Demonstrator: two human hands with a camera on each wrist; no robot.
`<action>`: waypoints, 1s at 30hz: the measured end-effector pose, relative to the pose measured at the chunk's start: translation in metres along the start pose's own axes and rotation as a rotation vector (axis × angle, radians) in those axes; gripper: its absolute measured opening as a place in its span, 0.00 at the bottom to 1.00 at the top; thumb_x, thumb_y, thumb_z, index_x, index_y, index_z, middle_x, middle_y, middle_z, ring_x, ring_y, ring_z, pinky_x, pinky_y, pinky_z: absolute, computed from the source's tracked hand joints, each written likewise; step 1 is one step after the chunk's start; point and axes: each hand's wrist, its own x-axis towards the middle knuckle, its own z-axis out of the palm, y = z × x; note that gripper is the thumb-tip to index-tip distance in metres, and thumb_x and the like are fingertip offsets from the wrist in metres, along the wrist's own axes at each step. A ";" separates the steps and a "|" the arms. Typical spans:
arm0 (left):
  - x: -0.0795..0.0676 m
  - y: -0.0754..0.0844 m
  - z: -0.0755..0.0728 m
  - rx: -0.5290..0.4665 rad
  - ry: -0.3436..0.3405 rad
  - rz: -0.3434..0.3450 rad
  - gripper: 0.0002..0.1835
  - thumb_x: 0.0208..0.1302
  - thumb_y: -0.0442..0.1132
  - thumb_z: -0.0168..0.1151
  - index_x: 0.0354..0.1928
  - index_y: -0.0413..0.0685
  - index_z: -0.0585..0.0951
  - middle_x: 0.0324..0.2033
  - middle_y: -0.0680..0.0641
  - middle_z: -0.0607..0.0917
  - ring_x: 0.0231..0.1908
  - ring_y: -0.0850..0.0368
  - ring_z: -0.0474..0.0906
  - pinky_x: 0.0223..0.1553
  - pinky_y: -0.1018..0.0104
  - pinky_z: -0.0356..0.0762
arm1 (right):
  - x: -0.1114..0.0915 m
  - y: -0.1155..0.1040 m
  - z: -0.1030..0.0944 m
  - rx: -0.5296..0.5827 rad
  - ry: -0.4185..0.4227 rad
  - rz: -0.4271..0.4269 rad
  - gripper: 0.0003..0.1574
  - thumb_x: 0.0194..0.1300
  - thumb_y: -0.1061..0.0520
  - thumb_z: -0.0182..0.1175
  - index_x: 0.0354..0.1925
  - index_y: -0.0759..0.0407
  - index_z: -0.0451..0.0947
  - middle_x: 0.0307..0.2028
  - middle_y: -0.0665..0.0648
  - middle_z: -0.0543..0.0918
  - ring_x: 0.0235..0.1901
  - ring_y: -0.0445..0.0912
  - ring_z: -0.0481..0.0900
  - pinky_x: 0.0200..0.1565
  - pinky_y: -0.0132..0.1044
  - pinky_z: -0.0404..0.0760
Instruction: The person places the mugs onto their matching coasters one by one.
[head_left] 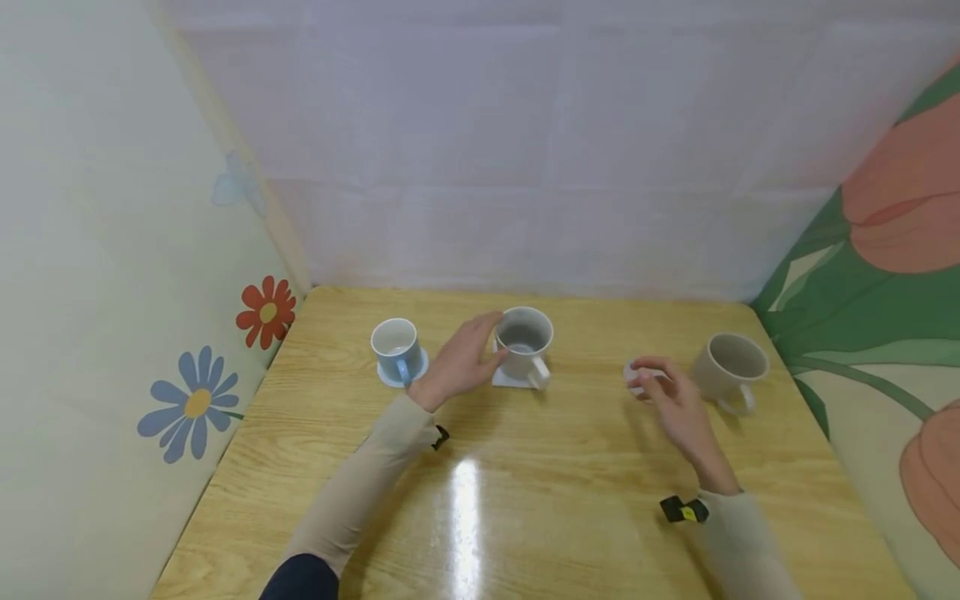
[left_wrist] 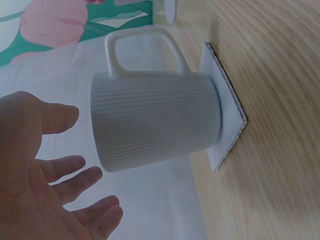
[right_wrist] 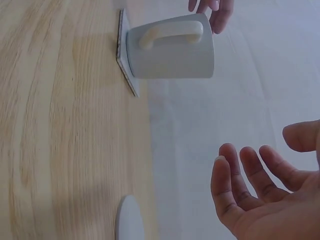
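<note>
A white mug with fine ribs [left_wrist: 155,115] stands upright on a square white coaster [left_wrist: 230,120], its handle facing toward the person's right front. My left hand [head_left: 461,364] is beside the mug's left rim, fingers loosely spread; in the left wrist view a gap separates thumb and fingers from the mug. Further right, my right hand [head_left: 681,412] hovers over a round white coaster [right_wrist: 130,220], fingers relaxed and holding nothing. That hand partly covers the coaster in the head view. Just right of it stands a larger greyish-white mug [head_left: 712,379].
At the left, a small light-blue cup [head_left: 395,348] stands on a round pale-blue coaster [head_left: 386,377]. The wooden table [head_left: 577,467] meets a white cloth backdrop [head_left: 450,167] behind, with flower-printed panels on both sides.
</note>
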 end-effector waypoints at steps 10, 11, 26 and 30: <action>0.010 0.018 0.003 0.039 0.064 0.104 0.34 0.78 0.43 0.64 0.77 0.34 0.67 0.75 0.34 0.72 0.75 0.37 0.69 0.79 0.44 0.66 | -0.002 -0.002 -0.023 -0.061 0.076 0.008 0.17 0.84 0.63 0.52 0.61 0.74 0.76 0.45 0.30 0.84 0.40 0.31 0.86 0.41 0.23 0.85; 0.012 0.021 0.004 0.039 0.062 0.109 0.34 0.78 0.43 0.63 0.77 0.33 0.67 0.75 0.34 0.72 0.75 0.37 0.69 0.79 0.44 0.66 | -0.002 -0.002 -0.026 -0.062 0.085 0.003 0.17 0.83 0.63 0.52 0.60 0.75 0.75 0.45 0.30 0.84 0.40 0.31 0.86 0.41 0.23 0.85; 0.035 0.058 0.028 0.066 -0.033 0.147 0.35 0.83 0.53 0.56 0.81 0.43 0.63 0.79 0.41 0.69 0.78 0.44 0.66 0.78 0.51 0.68 | -0.003 -0.008 -0.054 -0.122 0.106 0.014 0.20 0.85 0.60 0.51 0.62 0.77 0.73 0.45 0.30 0.83 0.43 0.27 0.84 0.42 0.19 0.84; 0.043 0.071 0.035 0.091 -0.038 0.160 0.35 0.82 0.52 0.56 0.82 0.44 0.63 0.79 0.42 0.69 0.78 0.47 0.67 0.79 0.55 0.68 | -0.004 -0.007 -0.059 -0.132 0.111 0.029 0.20 0.85 0.59 0.52 0.63 0.75 0.73 0.42 0.32 0.84 0.44 0.27 0.84 0.43 0.19 0.84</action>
